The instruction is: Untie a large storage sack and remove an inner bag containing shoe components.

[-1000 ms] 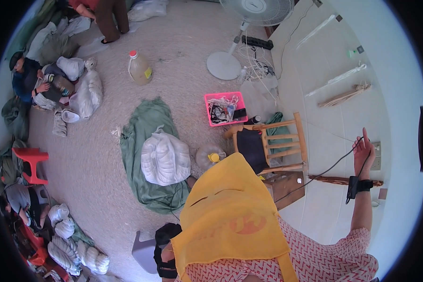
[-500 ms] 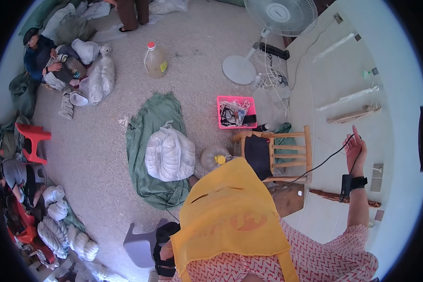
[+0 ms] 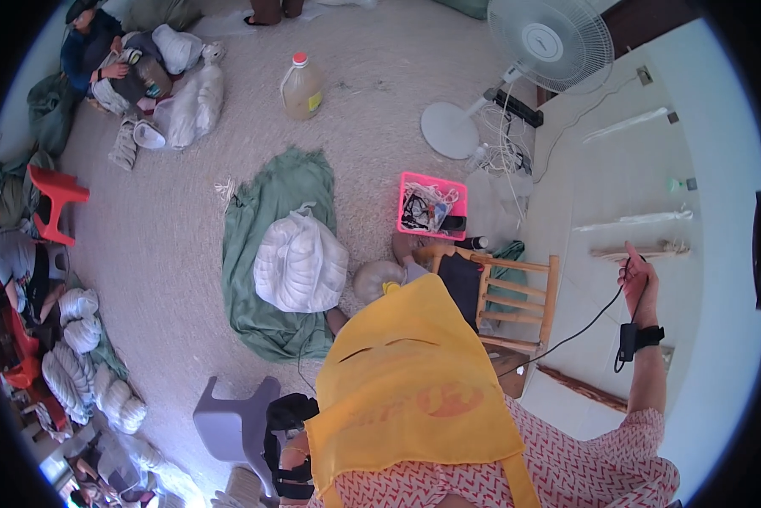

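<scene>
At the right, my right hand [image 3: 639, 284] is raised near the white wall, index finger stretched out. A thin black cable [image 3: 585, 323] runs through its curled fingers and slants down behind my yellow apron [image 3: 406, 372]. A black strapped device [image 3: 630, 340] sits on that wrist. My left hand [image 3: 294, 457] is low beside the apron, with black straps around it; its fingers are mostly hidden, so what it holds does not show. It is nearest to a grey plastic stool [image 3: 238, 419].
Ahead lies a white padded bundle [image 3: 300, 264] on a green sack [image 3: 266, 199]. A wooden chair [image 3: 516, 292], pink basket [image 3: 408, 222], standing fan [image 3: 450, 131] and capped jug [image 3: 302, 91] stand around. At left are a red stool [image 3: 57, 207] and a seated person [image 3: 93, 55].
The whole view has shifted slightly. My right fingers have curled in more around the black cable, and the cable length that hung toward the wrist no longer shows there. My left arm stays low.
</scene>
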Demonstrator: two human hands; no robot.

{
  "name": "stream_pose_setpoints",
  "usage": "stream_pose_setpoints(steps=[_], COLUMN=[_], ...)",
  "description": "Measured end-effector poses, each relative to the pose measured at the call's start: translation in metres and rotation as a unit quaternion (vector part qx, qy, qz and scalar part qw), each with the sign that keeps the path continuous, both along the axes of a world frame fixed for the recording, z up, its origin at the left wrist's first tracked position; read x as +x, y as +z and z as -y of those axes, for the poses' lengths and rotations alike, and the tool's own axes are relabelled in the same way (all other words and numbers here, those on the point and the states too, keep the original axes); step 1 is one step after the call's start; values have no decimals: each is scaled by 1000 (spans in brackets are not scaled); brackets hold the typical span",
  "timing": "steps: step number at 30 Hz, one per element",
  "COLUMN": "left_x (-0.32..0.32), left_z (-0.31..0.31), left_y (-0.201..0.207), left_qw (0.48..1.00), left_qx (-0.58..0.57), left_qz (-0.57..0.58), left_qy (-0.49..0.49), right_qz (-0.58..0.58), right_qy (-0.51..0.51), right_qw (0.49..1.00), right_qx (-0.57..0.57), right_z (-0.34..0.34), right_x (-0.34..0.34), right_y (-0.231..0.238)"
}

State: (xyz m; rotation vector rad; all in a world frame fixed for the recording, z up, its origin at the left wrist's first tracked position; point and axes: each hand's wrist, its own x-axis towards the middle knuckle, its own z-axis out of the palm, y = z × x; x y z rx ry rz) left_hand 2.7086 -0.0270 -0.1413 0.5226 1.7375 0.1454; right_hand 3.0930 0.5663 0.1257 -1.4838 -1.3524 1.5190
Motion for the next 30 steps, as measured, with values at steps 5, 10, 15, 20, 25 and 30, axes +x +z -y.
stream_pose_setpoints(steps=[5, 10, 15, 20, 25, 30], left_x=[29, 65, 105, 149, 170, 185], left_z=[-28, -76, -143, -185, -192, -188], left_y=[11, 28, 36, 41, 38, 3], left_qw=[999, 991, 978, 960, 946, 940], left_qx=[-44, -109, -167, -211, -235, -234], left_qz=[14, 35, 86, 148, 178, 192], left_qy=[26, 67, 94, 114, 132, 156], right_qz=[87, 216, 341, 515, 548, 542], right_qy=[96, 224, 488, 458, 522, 530], right_qw=[990, 927, 723, 464, 303, 240], right_qx=[-55, -208, -351, -557, -579, -606], right_z=[-65, -147, -220, -246, -228, -224], right_x=[-32, -72, -76, -25, 0, 61], right_y=[-30, -77, -152, -204, -204, -211])
